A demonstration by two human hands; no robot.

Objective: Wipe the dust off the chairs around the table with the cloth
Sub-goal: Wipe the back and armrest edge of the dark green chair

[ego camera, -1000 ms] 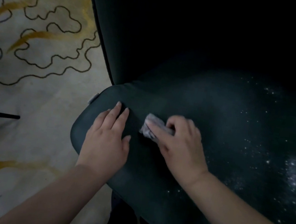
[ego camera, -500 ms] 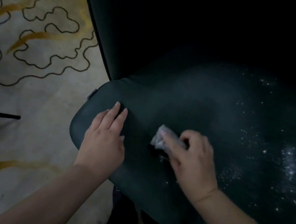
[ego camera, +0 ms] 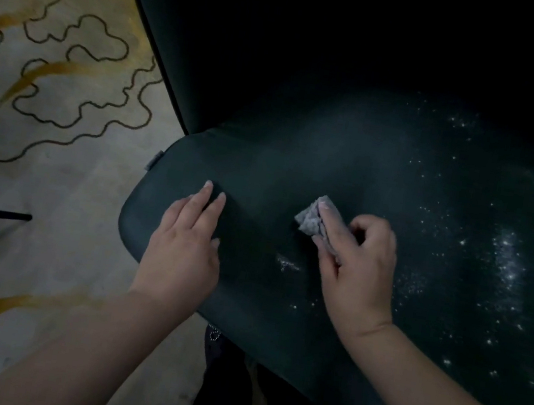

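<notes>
Cloth (ego camera: pixel 313 218), bunched, at seat centre, pinched under the right hand (ego camera: pixel 358 268) and pressed to the chair (ego camera: pixel 263 174). Left hand (ego camera: pixel 184 249), at 9 o'clock of the cloth, lies flat with straight fingers on the seat. Dust (ego camera: pixel 505 269) remains thick at 3 o'clock; the left part looks wiped. Judged roughly half done on this chair; carpet (ego camera: pixel 50 204) beyond

One view only, worn on the head, looking steeply down and forward from close above the dark chair seat (ego camera: pixel 350 166). Backrest (ego camera: pixel 319 29) across the top edge, patterned floor (ego camera: pixel 53 187) along the left. Both forearms entering from the bottom edge, the left hand (ego camera: pixel 182 252) and right hand (ego camera: pixel 356 267) near the seat's front left corner.
</notes>
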